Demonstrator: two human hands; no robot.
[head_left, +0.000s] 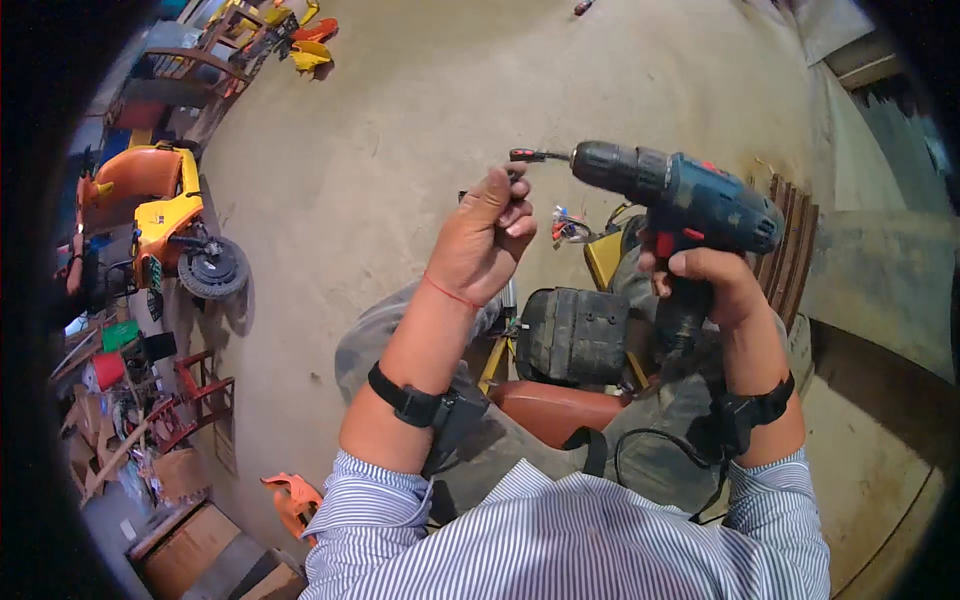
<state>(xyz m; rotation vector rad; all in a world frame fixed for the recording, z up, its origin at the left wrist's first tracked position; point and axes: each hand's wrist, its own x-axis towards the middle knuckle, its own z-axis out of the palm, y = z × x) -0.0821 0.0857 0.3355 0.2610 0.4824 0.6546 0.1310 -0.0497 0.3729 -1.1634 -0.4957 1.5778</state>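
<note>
The left hand [490, 225] is raised ahead of the chest, its forearm slanting up and inward from the lower edge; the fingers curl in with the thumb laid near the forefinger, and a small dark piece [516, 176] shows at the fingertips — whether it is gripped I cannot tell; the right hand [705, 275] is wrapped firmly round the handle of a dark blue and black drill [725, 205], a finger by the red trigger, its forearm rising more steeply; the drill lies over the right knee side, chuck pointing left, and its thin bit reaches to a black and red tip piece [524, 155] just above the left fingertips.

Both forearms carry 1 black strap each; the 2 hands stand apart, with the bit spanning most of the gap; below them a dusty black box [573, 335] sits between the knees, on the near side of the raised hands.

Pale concrete floor [400, 110] stretches forward and to the left of the left hand; on the right, room narrows behind the drill — brown ridged strips [787, 245] and a grey panel [880, 275] lie there; far left stands an orange and yellow vehicle [165, 215], well apart from the left hand.
</note>
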